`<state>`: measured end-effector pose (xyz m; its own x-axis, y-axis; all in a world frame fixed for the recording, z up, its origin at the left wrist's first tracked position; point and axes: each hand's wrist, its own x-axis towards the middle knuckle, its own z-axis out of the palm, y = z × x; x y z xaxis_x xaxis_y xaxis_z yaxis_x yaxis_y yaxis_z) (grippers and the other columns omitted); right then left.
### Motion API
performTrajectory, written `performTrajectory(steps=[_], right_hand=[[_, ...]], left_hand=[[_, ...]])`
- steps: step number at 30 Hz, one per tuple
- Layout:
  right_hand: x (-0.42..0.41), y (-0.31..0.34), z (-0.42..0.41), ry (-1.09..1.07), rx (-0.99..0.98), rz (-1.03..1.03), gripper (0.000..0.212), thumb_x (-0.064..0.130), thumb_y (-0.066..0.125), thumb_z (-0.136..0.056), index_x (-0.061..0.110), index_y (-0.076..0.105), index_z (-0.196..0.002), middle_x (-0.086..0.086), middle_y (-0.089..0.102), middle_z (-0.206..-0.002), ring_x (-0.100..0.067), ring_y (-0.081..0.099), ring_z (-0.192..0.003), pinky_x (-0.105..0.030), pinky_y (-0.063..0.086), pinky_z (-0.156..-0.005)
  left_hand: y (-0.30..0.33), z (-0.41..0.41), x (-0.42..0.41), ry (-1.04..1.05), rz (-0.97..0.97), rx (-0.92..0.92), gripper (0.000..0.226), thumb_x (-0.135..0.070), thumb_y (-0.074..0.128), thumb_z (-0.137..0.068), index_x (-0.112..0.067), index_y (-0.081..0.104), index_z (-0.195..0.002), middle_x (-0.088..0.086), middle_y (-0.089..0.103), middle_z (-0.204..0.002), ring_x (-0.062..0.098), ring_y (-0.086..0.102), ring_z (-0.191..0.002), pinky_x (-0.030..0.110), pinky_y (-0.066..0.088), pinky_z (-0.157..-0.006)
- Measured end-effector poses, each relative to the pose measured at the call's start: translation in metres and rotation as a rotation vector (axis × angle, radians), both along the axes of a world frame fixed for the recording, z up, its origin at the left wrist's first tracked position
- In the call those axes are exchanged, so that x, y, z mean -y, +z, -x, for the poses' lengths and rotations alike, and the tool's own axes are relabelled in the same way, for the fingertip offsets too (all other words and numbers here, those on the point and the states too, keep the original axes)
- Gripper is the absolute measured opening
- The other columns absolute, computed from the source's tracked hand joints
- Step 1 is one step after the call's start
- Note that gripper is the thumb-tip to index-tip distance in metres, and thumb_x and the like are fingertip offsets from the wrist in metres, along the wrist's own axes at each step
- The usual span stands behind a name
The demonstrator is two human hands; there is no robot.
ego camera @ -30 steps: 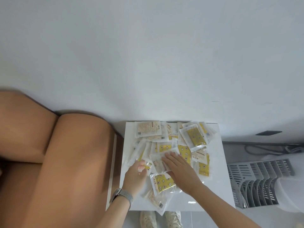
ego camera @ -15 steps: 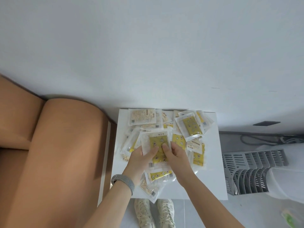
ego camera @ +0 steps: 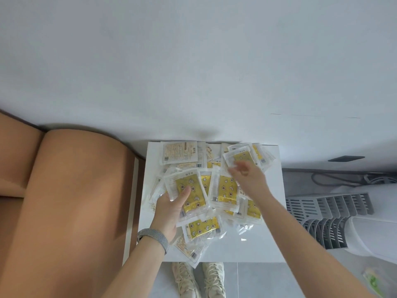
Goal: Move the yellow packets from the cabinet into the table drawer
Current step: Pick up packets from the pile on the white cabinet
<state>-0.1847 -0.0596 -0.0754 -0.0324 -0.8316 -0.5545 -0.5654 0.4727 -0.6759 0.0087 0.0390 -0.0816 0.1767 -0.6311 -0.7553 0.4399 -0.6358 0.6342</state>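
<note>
The left hand [ego camera: 171, 208] gripped one yellow packet [ego camera: 189, 193], thumb across its face, raised just above the pile of packets [ego camera: 225, 190] on the white bench [ego camera: 257, 244]. The right hand [ego camera: 250, 179] hovered over the pile's far right side, fingers loosely spread and holding nothing.

White table top with a heap of yellow packets.
The square white table top [ego camera: 253, 244] stands against the pale wall, just beside a tan sofa arm. A loose, overlapping heap of clear-wrapped yellow packets [ego camera: 225, 190] covers its far and middle parts; one packet [ego camera: 189, 252] overhangs the near edge. The near right corner is bare. Below the near edge lies grey floor [ego camera: 268, 280].
</note>
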Motion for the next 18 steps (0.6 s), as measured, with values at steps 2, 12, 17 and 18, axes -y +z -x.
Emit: performTrajectory(steps=[2, 12, 17, 18], right_hand=[[0.021, -0.014, 0.015, -0.115, -0.170, 0.076, 0.051, 0.030, 0.068, -0.090, 0.018, 0.049, -0.136, 0.000, 0.060, -0.124, -0.021, 0.056, -0.114, -0.033, 0.045, -0.093], [0.045, -0.047, 0.010, 0.193, -0.571, -0.114, 0.091, 0.043, 0.073, -0.082, 0.015, 0.020, -0.151, -0.013, 0.037, -0.144, -0.033, 0.035, -0.134, -0.047, 0.035, -0.101], [0.037, -0.044, 0.010, 0.091, -0.422, -0.051, 0.071, 0.029, 0.080, -0.079, 0.008, 0.038, -0.133, -0.011, 0.058, -0.119, -0.032, 0.054, -0.115, -0.043, 0.047, -0.088], [0.035, -0.040, 0.011, 0.053, -0.338, -0.027, 0.061, 0.026, 0.078, -0.081, 0.006, 0.042, -0.127, -0.012, 0.060, -0.113, -0.033, 0.057, -0.109, -0.041, 0.050, -0.082]], left_hand=[[0.000, -0.001, 0.002, 0.012, 0.001, 0.006, 0.056, -0.041, 0.081, -0.066, -0.020, 0.067, -0.116, -0.001, 0.075, -0.109, 0.022, 0.068, -0.110, 0.052, 0.043, -0.106], [-0.004, 0.001, 0.001, -0.031, 0.031, 0.026, 0.046, -0.041, 0.076, -0.072, -0.024, 0.067, -0.114, -0.002, 0.076, -0.107, 0.021, 0.070, -0.105, 0.049, 0.046, -0.104], [-0.006, 0.006, -0.002, -0.053, 0.033, 0.040, 0.028, -0.029, 0.073, -0.084, -0.024, 0.067, -0.111, -0.003, 0.076, -0.107, 0.020, 0.069, -0.105, 0.045, 0.047, -0.104], [-0.006, 0.006, -0.002, -0.056, 0.034, 0.041, 0.026, -0.027, 0.071, -0.087, -0.023, 0.066, -0.113, -0.003, 0.075, -0.109, 0.019, 0.069, -0.106, 0.045, 0.047, -0.104]])
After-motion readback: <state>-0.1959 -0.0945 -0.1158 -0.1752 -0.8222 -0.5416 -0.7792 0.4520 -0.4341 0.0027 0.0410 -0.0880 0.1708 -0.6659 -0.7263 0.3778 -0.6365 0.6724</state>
